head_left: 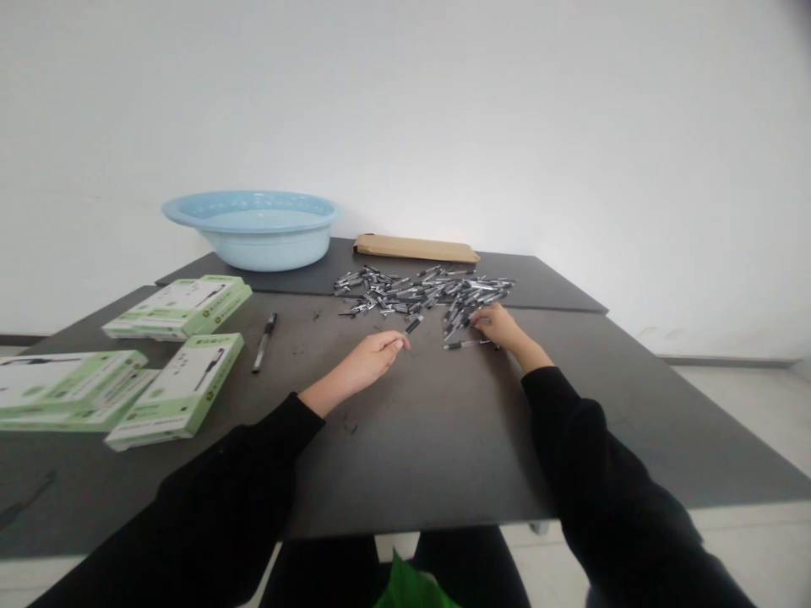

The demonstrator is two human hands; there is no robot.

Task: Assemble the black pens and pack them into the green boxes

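Note:
Near the middle of the table, my left hand (378,356) pinches a short dark-and-clear pen piece (414,324) that sticks out past the fingertips; its other end is hidden in my grip. My right hand (498,325) is at the near right edge of a loose pile of pens (424,291), its fingertips closed on the dark end of a pen (467,322). Just below those fingers, one pen (465,344) lies sideways on the table. The pens in the pile have clear barrels and black parts, and they cross over one another.
Green-and-white pen boxes (183,390) lie on the left, some stacked. A single pen (264,343) rests beside them. Behind stand a large light-blue basin (272,249) and a flat brown cardboard package (415,247). A raised seam crosses the dark table (411,456) behind the boxes.

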